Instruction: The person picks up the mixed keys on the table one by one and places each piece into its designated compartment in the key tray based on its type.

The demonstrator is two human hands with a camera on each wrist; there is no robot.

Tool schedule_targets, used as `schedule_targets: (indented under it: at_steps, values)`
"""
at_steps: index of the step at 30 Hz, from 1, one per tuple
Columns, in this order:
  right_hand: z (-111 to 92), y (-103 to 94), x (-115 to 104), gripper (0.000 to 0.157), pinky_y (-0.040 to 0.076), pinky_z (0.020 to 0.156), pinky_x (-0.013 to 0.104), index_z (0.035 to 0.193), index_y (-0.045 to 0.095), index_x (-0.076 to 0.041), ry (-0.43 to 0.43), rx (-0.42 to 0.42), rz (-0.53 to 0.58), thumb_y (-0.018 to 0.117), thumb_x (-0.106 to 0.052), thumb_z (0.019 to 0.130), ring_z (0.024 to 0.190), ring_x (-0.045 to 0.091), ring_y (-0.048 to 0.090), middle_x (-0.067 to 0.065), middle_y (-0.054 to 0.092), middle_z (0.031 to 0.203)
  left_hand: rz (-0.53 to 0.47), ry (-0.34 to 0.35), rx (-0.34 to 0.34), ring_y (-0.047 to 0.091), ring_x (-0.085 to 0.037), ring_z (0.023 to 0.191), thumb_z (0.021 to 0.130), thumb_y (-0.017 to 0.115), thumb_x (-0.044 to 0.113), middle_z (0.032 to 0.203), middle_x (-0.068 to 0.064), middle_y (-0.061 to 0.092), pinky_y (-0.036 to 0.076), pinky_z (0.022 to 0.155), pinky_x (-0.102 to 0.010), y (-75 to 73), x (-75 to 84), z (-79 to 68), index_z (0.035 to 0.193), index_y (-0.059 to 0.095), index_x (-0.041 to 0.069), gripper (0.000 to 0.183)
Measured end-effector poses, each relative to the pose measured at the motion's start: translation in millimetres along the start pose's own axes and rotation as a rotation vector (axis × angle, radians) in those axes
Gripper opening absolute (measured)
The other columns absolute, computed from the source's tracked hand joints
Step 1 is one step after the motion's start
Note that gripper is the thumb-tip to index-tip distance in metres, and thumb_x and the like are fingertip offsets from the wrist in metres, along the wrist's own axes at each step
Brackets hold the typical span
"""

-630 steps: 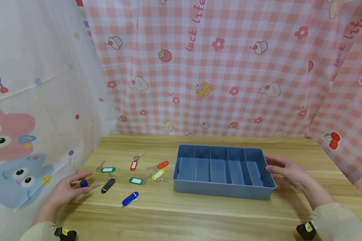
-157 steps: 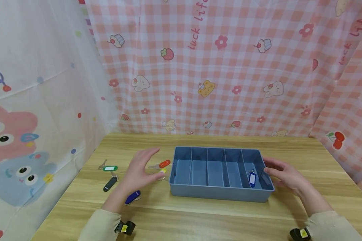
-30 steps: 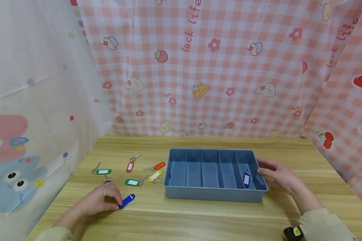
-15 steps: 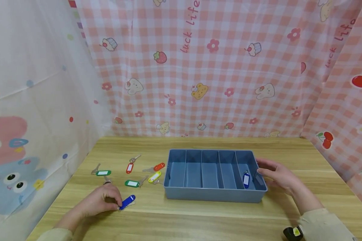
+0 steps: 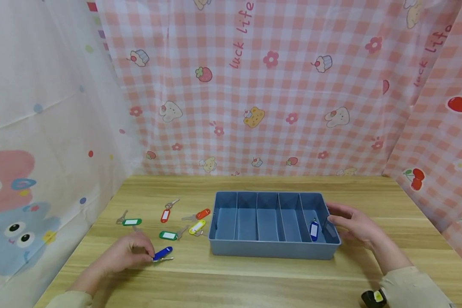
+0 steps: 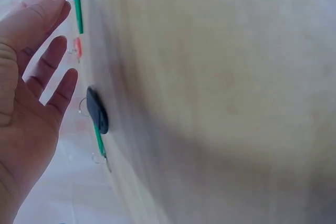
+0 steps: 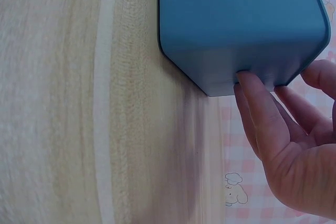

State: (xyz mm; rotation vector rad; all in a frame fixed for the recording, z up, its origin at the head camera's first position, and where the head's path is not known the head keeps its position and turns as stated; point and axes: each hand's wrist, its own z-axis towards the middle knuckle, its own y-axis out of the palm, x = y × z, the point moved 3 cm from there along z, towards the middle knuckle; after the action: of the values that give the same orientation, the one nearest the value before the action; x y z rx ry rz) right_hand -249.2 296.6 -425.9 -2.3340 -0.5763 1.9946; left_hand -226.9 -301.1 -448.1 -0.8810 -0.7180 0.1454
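Note:
My left hand pinches the end of a blue key tag between thumb and fingertips. A metal key hangs beside that tag, low over the wooden table. At the other side, my right hand touches the right end of a blue-grey divided box. In the right wrist view its fingers lie fairly straight against the outer wall, with the thumb at the rim. Another blue key tag, with a white label, lies in the rightmost compartment. The other compartments hold nothing visible.
Left of the box lie two red key tags, two green key tags and a yellow one. A black key tag, mostly hidden in the head view, lies beyond my left hand. Patterned curtains stand behind the table.
Over the last second, the pinched blue tag has lifted and tilted slightly, its key swinging clear below. Since the oldest frame, one blue tag has gone into the rightmost compartment. My right hand stays at the box.

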Motion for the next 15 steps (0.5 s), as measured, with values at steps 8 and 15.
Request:
schedule_targets:
  at_steps: [8,15]
  values:
    - [0.5,-1.0,0.5,0.066,0.050,0.094,0.048,0.151,0.029,0.007,0.015,0.011,0.003,0.061,-0.021,0.100,0.122,0.029,0.051,0.033,0.030,0.151,0.028,0.007,0.052,0.061,-0.010,0.075,0.068,0.085,-0.006,0.081,0.007,0.070,0.047,0.070,-0.025,-12.1,6.7,8.6,0.081,0.073,0.017,0.029]
    - [0.8,-1.6,1.8,0.066,0.050,0.094,0.048,0.151,0.029,0.007,0.015,0.000,0.005,0.060,-0.021,0.100,0.122,0.029,0.051,0.033,0.030,0.151,0.077,-0.022,0.097,0.059,-0.008,0.077,0.068,0.084,-0.007,0.082,0.010,0.070,0.043,0.072,-0.023,-18.1,11.3,13.3,0.081,0.074,0.020,0.031]
